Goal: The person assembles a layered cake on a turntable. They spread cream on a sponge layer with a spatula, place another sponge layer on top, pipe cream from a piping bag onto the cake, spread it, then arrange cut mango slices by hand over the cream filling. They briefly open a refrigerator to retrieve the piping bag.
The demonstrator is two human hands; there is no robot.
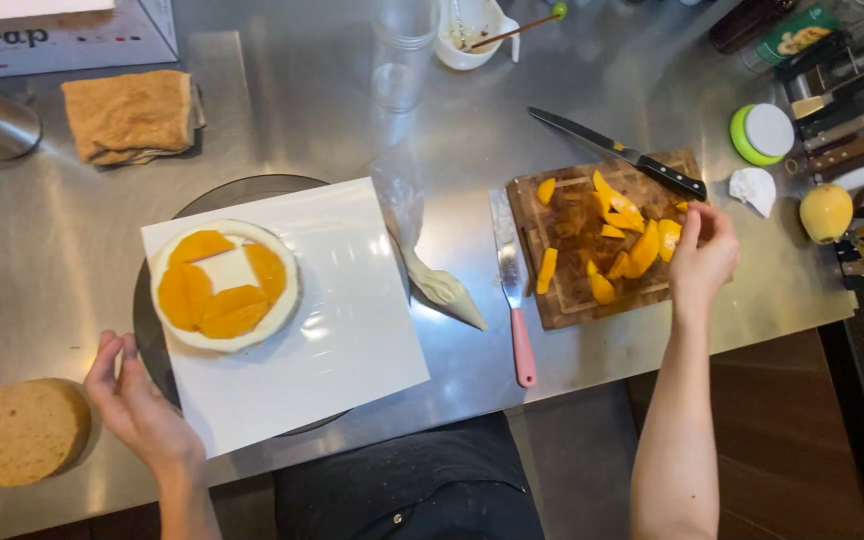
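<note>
A round cake (224,285) coated in white cream and topped with orange mango slices sits on a white square sheet (332,330) over a dark turntable (252,187). My left hand (137,405) hovers open at the sheet's front left corner, beside a plain sponge round (24,430). My right hand (702,252) reaches to the wooden cutting board (572,300), its fingers pinching at mango pieces (644,248) near the board's right edge.
A piping bag (442,285) and a pink-handled palette knife (514,300) lie between sheet and board. A black knife (617,152) rests on the board's top. A sponge slice (130,113), glass (400,55), cup (472,32), lidded tub (762,133) and fruit (825,211) stand around.
</note>
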